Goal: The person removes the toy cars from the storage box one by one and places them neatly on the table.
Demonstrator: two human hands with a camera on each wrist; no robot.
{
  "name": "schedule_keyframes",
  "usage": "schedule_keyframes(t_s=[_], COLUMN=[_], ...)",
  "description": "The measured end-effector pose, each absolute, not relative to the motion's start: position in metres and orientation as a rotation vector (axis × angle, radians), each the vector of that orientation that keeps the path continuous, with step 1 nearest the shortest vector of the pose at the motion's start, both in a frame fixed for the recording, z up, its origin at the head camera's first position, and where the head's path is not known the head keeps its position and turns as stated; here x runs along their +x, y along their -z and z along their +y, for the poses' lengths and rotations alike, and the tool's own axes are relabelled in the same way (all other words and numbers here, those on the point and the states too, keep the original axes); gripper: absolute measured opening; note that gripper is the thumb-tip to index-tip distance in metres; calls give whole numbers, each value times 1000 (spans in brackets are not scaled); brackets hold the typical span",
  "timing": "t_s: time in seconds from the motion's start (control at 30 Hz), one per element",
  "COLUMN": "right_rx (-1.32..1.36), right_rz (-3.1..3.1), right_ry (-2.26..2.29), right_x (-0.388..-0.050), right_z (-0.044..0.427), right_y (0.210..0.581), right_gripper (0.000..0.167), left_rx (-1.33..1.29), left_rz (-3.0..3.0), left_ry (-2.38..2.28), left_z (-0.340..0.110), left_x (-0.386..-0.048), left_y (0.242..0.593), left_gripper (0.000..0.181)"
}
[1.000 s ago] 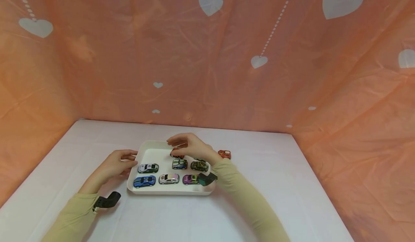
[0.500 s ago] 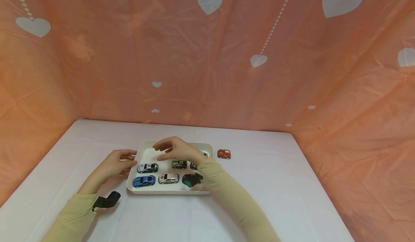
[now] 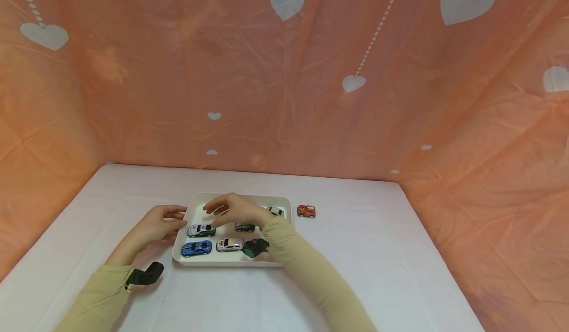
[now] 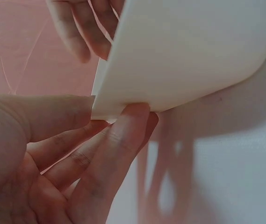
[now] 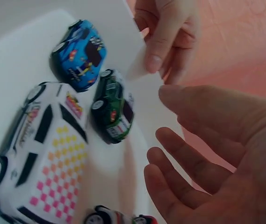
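Note:
A white tray (image 3: 231,263) holds several toy cars. My left hand (image 3: 156,223) pinches its left rim, the thumb over the edge and fingers (image 4: 133,121) against the outer wall. My right hand (image 3: 235,209) hovers above the tray with loosely bent fingers (image 5: 170,182) and nothing in them. Below it are a white-and-green toy car (image 3: 201,230), a blue one (image 3: 196,248) and a white one with pink checks (image 5: 58,172). Another white car (image 3: 275,211) sits at the tray's back right. The right hand and sleeve hide other cars.
A red toy car (image 3: 306,211) stands on the white table (image 3: 378,253), just outside the tray's right side. Orange cloth (image 3: 249,100) with white hearts rises behind the table and along both sides.
My right hand has let go of a red car in the tray, then moved left and slightly toward me, now covering other cars. The left hand stays at the rim.

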State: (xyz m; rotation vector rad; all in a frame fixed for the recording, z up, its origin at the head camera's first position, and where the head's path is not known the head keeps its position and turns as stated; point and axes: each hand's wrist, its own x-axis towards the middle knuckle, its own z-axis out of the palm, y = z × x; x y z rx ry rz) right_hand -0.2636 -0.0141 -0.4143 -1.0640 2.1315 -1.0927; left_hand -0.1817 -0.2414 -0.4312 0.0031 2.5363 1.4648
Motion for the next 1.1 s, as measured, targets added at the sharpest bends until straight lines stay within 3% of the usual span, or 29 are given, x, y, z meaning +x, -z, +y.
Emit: schedule_keyframes(t_s=[1.1], right_rx=[-1010], right_rz=[2171], right_ry=[945], right_x=[-255], right_z=[-35], right_y=[430], right_gripper=[44], left_rx=[12], left_rz=[2524], left_ry=[-1489], left_z=[-241], left_x=[-181], left_y=[432], left_gripper=[47])
